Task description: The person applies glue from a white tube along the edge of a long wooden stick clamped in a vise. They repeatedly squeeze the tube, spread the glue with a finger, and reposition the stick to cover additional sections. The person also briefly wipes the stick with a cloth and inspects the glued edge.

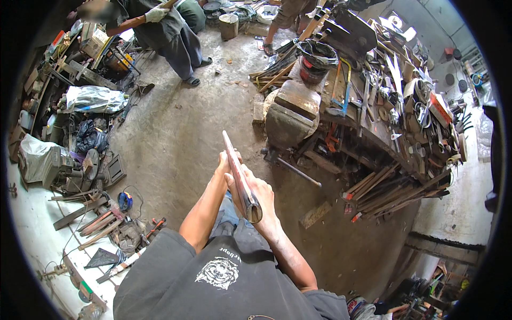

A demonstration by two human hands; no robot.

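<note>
1. Tapered piece [241, 184]: centre, its tip toward eleven o'clock.
2. Left hand [224, 161]: fingers curled around it, nearer the tip.
3. Right hand [260, 192]: clasping it, fingers partly hidden.
4. Vise [288, 127]: one o'clock.

White lettering [231, 254] arcs by an emblem [217, 273] on the dark shirt [160, 272], seemingly too small to read.

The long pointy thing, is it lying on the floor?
No, the left grip and right grip hold the long pointy thing above the floor.
</note>
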